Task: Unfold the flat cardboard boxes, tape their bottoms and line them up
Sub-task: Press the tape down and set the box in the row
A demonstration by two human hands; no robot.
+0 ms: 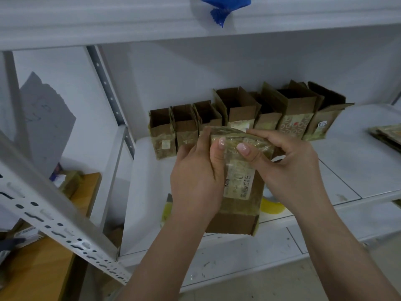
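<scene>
Both hands are on one cardboard box [240, 192], held up in front of the white shelf [351, 170]. Left hand [195, 177] wraps the box's left side, fingers curled behind and thumb laid across the taped end. Right hand [286, 168] pinches from the other side, thumb pressing down on the glossy tape near the top edge and fingers curled round the far side. My read: the thumbs are smoothing the tape over the closed flaps, so the bottom is turned up towards the camera where the person can see and press it. Label side faces us, print upside down, which fits a box held bottom-up.

Behind the held box, against the shelf's back wall, stands the row of finished boxes [245, 118], mouths open upwards, side by side and touching. They sit on their taped ends, which keeps them stable and leaves room at either end of the line. Just below and right of the held box, a yellow tape roll [272, 206] lies on the shelf, partly hidden, close at hand for the next seal. Far right of the held box, at the shelf's edge, a small stack of flat boxes [388, 133] waits, cut off by the frame. This one looks nearly ready to join the row.
</scene>
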